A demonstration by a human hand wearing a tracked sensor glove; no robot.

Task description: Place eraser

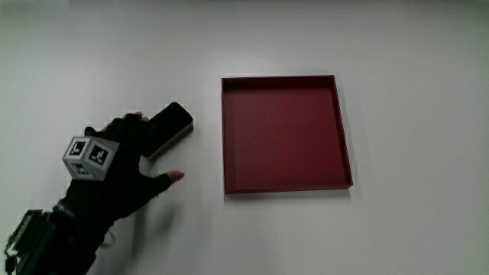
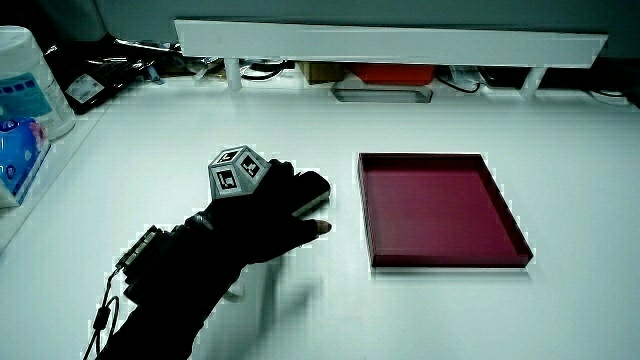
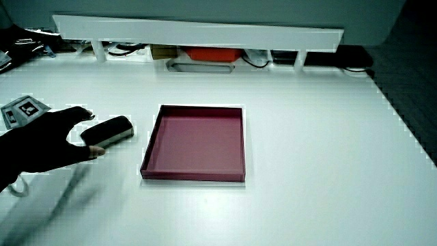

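A dark eraser (image 1: 172, 126) with a pale side lies flat on the white table beside the dark red tray (image 1: 227, 137). It shows in both side views (image 2: 312, 190) (image 3: 109, 130). The gloved hand (image 1: 114, 164) rests at the end of the eraser that is nearer to the person, with the patterned cube (image 1: 90, 156) on its back. Its fingers reach onto that end, and the thumb is spread apart from the eraser. The tray (image 2: 440, 200) (image 3: 194, 140) holds nothing. The hand (image 2: 240, 220) (image 3: 41, 140) hides part of the eraser.
A low white partition (image 2: 390, 40) (image 3: 198, 31) runs along the table's edge farthest from the person, with cables and an orange box (image 2: 390, 72) under it. A white and blue container (image 2: 20, 110) stands at the table's edge.
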